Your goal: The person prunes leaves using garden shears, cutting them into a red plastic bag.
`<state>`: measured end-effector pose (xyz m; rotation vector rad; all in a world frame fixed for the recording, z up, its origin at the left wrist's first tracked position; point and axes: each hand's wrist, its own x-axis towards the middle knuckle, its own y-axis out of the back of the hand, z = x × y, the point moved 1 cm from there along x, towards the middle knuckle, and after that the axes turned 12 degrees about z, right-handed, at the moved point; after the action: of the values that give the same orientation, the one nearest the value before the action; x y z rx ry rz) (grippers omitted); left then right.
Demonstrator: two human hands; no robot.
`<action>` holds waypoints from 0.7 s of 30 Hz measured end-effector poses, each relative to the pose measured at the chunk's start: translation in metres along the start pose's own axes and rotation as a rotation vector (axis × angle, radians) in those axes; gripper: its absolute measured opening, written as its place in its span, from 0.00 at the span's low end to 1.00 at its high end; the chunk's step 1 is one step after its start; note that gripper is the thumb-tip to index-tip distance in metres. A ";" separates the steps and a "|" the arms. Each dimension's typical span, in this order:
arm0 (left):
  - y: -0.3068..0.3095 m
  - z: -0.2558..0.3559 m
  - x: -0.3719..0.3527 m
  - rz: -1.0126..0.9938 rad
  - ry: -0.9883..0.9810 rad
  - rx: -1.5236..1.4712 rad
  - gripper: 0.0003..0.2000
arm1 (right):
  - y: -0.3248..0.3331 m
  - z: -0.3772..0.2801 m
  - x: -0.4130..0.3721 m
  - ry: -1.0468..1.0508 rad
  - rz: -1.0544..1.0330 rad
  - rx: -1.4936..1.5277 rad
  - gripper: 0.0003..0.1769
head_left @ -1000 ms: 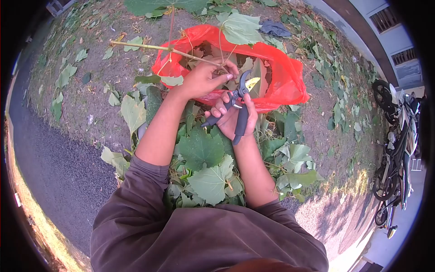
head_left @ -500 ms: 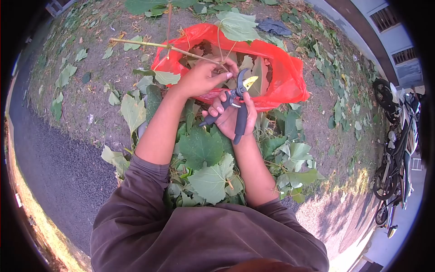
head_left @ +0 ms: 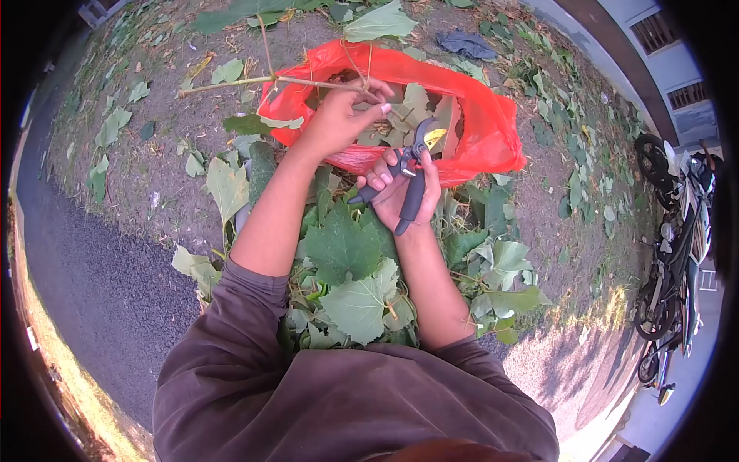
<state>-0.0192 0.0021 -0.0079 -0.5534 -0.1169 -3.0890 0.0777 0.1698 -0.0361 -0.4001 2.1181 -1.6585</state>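
My left hand [head_left: 342, 119] pinches a leafy vine stem [head_left: 239, 83] over the near left rim of a red plastic bag [head_left: 493, 135]. Big green leaves, one of them a pale leaf [head_left: 381, 21], hang off the stem on thin stalks. Held in my right hand [head_left: 419, 196] is a pair of pruning shears [head_left: 412, 165] with dark handles and a yellow-marked blade. The blades point up and away over the bag's near edge, apart from the stem. Cut leaves [head_left: 416, 104] lie inside the open bag.
A heap of leaves [head_left: 342, 250] lies between my forearms, against my body. Scattered leaves cover the bare soil, with a dark crumpled cloth or plastic piece [head_left: 466, 46] beyond the bag. Asphalt [head_left: 100, 269] runs along the left; motorcycles [head_left: 677, 254] stand at the right.
The stem and its leaves have shifted left and up with my left hand. The shears have moved slightly right, away from the left fingers.
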 end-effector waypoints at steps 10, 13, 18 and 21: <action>-0.001 0.009 -0.006 -0.171 0.031 0.038 0.09 | 0.001 0.005 0.001 0.001 -0.076 -0.153 0.32; 0.002 0.011 -0.010 -0.155 0.076 0.014 0.09 | 0.000 0.006 0.000 0.003 -0.081 -0.143 0.32; -0.002 0.012 -0.008 -0.198 0.121 -0.059 0.09 | 0.000 0.007 -0.002 -0.026 -0.147 -0.096 0.31; -0.001 0.012 -0.009 -0.202 0.090 0.020 0.08 | 0.002 0.006 0.002 -0.020 -0.128 -0.050 0.32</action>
<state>-0.0065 0.0038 0.0000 -0.4261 -0.2156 -3.2979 0.0792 0.1640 -0.0400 -0.5768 2.1636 -1.6654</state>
